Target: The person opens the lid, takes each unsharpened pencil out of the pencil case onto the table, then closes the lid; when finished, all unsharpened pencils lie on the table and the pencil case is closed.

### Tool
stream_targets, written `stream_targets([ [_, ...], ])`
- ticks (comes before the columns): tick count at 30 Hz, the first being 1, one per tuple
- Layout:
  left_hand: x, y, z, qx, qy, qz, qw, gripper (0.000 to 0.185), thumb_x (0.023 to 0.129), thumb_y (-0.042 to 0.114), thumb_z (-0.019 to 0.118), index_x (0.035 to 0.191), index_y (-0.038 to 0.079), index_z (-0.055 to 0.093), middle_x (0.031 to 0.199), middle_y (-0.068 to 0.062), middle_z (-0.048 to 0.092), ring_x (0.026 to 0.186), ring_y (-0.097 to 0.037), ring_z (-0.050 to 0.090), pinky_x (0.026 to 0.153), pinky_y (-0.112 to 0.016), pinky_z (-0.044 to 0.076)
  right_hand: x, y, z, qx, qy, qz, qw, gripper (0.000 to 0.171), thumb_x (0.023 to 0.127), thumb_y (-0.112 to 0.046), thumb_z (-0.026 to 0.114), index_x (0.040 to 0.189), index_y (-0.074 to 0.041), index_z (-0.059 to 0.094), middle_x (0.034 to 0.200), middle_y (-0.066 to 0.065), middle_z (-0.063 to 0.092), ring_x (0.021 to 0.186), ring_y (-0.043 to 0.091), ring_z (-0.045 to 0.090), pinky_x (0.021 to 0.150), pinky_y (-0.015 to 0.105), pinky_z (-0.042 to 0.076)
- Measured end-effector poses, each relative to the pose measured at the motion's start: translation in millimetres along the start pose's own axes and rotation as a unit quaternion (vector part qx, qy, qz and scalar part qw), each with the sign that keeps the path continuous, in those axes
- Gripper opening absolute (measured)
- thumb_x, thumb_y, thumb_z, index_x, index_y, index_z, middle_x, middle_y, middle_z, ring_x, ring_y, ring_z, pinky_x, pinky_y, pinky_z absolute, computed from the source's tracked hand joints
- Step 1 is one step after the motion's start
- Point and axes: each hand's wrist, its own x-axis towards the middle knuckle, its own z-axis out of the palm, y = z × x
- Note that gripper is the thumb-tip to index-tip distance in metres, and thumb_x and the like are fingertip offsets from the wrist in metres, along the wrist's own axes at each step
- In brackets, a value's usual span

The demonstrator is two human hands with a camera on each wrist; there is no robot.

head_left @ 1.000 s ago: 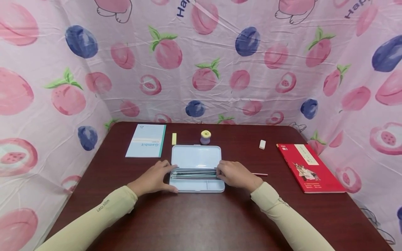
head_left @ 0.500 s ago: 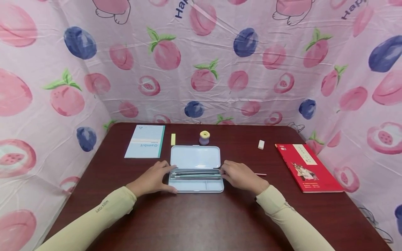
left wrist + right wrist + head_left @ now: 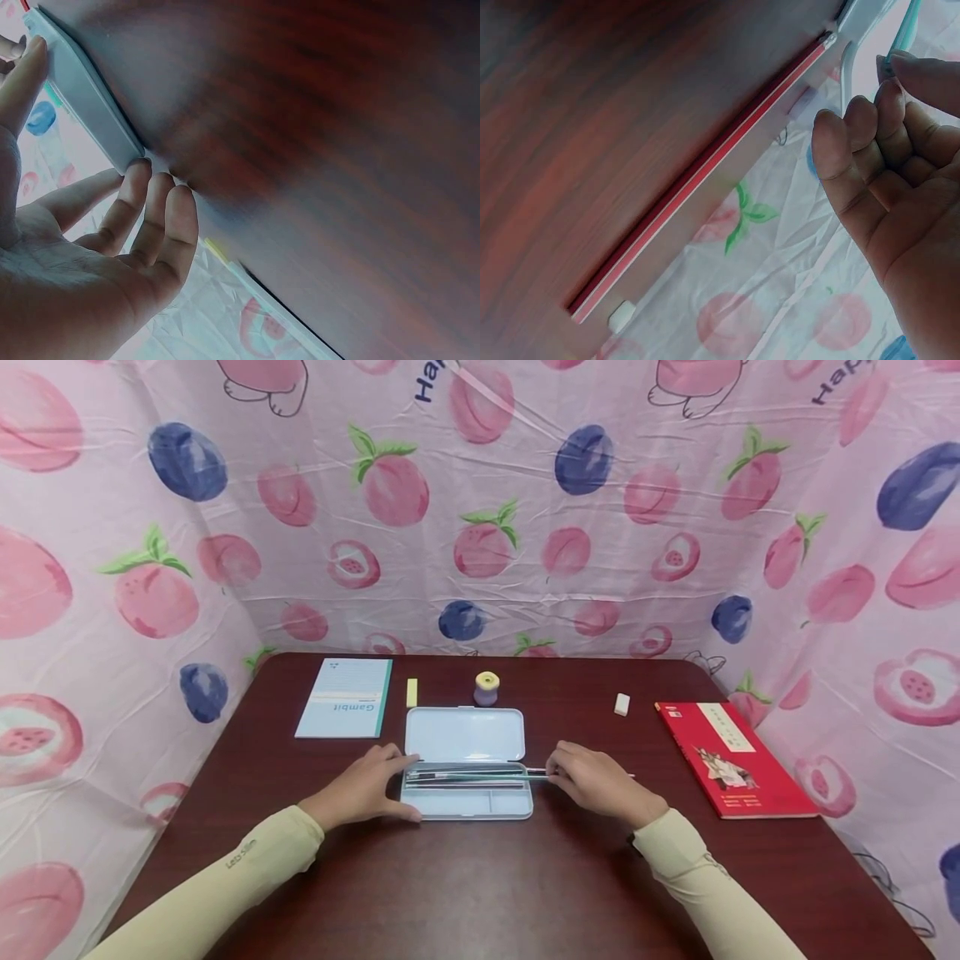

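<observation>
White case holds thin sticks, left fingers spread against it, right fingers pinching a teal stick.

"Gambit" stands in blue, upside down in the head view, on the cover of a pale notebook with a green edge. The person's left sleeve carries the words "Lets Slim"; print on the right sleeve is illegible. The fruit-patterned curtain shows "Hap" and "Happ", both cut off by the frame. Characters on the red book are too small to read.
</observation>
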Motion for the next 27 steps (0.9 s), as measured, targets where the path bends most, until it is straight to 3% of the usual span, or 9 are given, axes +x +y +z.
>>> stream_targets([
  [10, 0.2, -0.8, 1.3, 0.0, -0.001, -0.006, 1.0, 0.1, 0.072, 0.06, 0.094, 0.155, 0.018, 0.057, 0.125, -0.006, 0.06, 0.113, -0.021, 0.052, 0.097, -0.043, 0.054, -14.0, 11.1, -7.9, 0.018, -0.013, 0.036, 0.999, 0.018, 0.092, -0.013, 0.083, 0.102, -0.017, 0.069, 0.093, -0.007, 0.061, 0.081, 0.004, 0.055, 0.075, 0.026, 0.057],
  [27, 0.2, 0.6, -0.1, -0.001, 0.0, -0.001, 1.0, 0.1, 0.073, 0.06, 0.094, 0.155, 0.016, 0.058, 0.125, -0.007, 0.061, 0.113, -0.022, 0.052, 0.098, -0.043, 0.055, -46.8, 40.5, -14.5, 0.048, 0.007, 0.049, 0.998, 0.023, 0.09, -0.011, 0.085, 0.102, -0.019, 0.067, 0.093, -0.011, 0.059, 0.083, 0.0, 0.053, 0.075, 0.025, 0.055],
])
